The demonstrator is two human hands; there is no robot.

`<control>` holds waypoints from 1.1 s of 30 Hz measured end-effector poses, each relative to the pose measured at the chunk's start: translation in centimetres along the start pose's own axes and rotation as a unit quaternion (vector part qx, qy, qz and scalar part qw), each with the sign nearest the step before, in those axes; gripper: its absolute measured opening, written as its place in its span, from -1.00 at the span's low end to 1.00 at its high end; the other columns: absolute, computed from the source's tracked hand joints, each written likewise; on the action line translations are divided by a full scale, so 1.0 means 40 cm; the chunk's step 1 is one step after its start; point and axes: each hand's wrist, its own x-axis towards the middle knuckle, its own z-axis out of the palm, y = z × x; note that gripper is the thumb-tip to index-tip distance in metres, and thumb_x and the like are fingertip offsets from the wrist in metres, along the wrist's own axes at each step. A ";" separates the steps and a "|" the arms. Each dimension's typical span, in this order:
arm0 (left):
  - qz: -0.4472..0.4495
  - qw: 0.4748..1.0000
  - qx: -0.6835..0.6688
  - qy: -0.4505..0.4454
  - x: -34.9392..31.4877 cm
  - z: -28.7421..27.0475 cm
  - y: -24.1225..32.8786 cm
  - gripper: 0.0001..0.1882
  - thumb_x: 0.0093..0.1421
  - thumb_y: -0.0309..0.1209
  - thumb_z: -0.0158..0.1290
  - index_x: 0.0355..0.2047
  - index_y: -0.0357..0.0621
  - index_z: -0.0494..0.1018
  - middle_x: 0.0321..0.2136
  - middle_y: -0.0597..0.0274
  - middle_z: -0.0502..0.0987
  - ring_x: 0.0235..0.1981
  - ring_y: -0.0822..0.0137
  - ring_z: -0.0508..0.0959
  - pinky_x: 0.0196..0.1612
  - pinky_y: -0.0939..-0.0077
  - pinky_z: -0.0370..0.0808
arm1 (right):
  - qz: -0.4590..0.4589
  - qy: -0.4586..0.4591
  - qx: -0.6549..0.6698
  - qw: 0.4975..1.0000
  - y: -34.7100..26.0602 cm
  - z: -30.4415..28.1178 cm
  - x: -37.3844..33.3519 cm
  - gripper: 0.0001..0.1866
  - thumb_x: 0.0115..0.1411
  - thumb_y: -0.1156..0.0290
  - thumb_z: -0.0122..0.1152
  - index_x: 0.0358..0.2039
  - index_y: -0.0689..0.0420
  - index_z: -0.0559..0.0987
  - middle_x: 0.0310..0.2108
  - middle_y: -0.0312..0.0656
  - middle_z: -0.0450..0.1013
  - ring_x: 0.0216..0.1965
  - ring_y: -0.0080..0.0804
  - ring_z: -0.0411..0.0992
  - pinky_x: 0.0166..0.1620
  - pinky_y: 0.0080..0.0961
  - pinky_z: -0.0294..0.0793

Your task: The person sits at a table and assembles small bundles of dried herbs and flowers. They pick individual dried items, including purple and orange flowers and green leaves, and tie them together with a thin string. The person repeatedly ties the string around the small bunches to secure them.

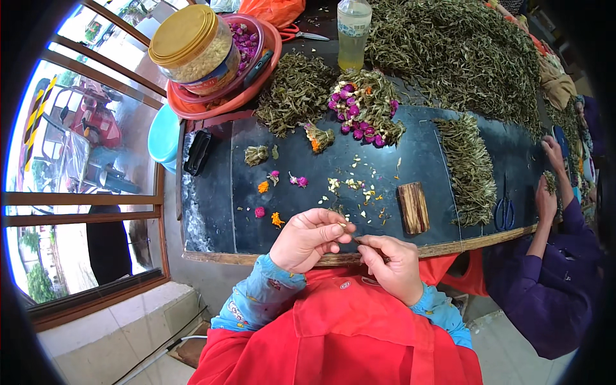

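My left hand (310,242) is closed in a pinch at the table's near edge, with a small pale bit showing at its fingertips. Close beside it, my right hand (393,264) pinches thumb against fingers; whatever lies between them is too small to name. Just beyond the hands lie scattered whitish buds and petals (354,184), an orange flower (277,220) and a round magenta flower (259,212). Farther off sit a small tied bundle of dried leaves (256,155), another with an orange flower (319,138), and a large bunch with magenta and white flowers (364,109).
A wooden block (414,208) stands right of my hands. Beyond are a row of dried stems (467,170), blue scissors (504,210), a leaf heap (449,58), a bottle (353,38) and a gold-lidded jar (191,51) in stacked basins. A co-worker's hand (546,200) holds leaves at right.
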 end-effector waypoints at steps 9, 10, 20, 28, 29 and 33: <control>0.002 0.999 0.038 0.008 -0.003 0.004 0.005 -0.89 0.29 -0.58 0.09 -0.18 -0.26 0.53 -0.19 -0.05 0.61 -0.27 0.31 0.66 -0.36 0.58 0.62 | -0.007 -0.001 -0.010 1.000 0.006 -0.002 0.000 -0.84 0.16 0.58 0.30 -0.22 0.24 0.65 -0.41 -0.10 0.60 -0.49 -0.43 0.57 -0.42 -0.54 0.52; -0.002 0.999 0.041 0.012 -0.003 0.005 0.003 -0.89 0.29 -0.58 0.09 -0.18 -0.26 0.53 -0.19 -0.05 0.61 -0.27 0.31 0.66 -0.36 0.59 0.62 | -0.009 0.001 -0.010 1.000 0.006 -0.001 0.000 -0.85 0.16 0.58 0.30 -0.23 0.24 0.65 -0.41 -0.10 0.60 -0.50 -0.43 0.57 -0.43 -0.54 0.52; -0.012 0.995 0.094 -0.031 0.001 0.016 -0.027 -0.88 0.26 -0.59 0.12 -0.19 -0.25 0.53 -0.09 0.11 0.55 -0.23 0.43 0.59 -0.26 0.61 0.60 | 0.100 0.001 0.132 0.986 -0.007 0.014 -0.006 -0.86 0.19 0.53 0.32 -0.23 0.22 0.62 -0.45 -0.16 0.53 -0.50 -0.46 0.52 -0.47 -0.56 0.46; 0.181 0.804 0.564 -0.058 0.025 0.074 -0.052 -0.86 0.16 -0.58 0.17 -0.25 -0.24 0.53 -0.28 0.13 0.58 -0.29 0.23 0.61 -0.23 0.43 0.55 | -0.215 0.065 -0.085 0.971 -0.007 -0.016 0.025 -0.90 0.14 0.58 0.30 -0.31 0.19 0.59 -0.35 -0.10 0.52 -0.47 -0.24 0.46 -0.41 -0.49 0.44; 0.167 0.787 0.591 -0.055 0.031 0.060 -0.069 -0.85 0.13 -0.54 0.19 -0.25 -0.21 0.54 -0.37 0.07 0.57 -0.31 0.09 0.60 -0.25 0.35 0.54 | -0.206 0.066 -0.032 0.976 -0.011 -0.025 0.008 -0.91 0.14 0.59 0.29 -0.31 0.19 0.58 -0.38 -0.11 0.54 -0.52 -0.25 0.44 -0.44 -0.49 0.43; 0.129 0.716 0.674 -0.127 0.041 0.010 -0.056 -0.83 0.15 -0.44 0.16 -0.25 -0.23 0.55 -0.36 0.01 0.59 -0.34 0.05 0.61 -0.27 0.28 0.54 | -0.228 0.059 0.163 0.958 0.006 -0.067 -0.016 -0.88 0.29 0.57 0.12 -0.16 0.20 0.46 -0.48 -0.12 0.58 -0.66 -0.49 0.40 -0.55 -0.56 0.40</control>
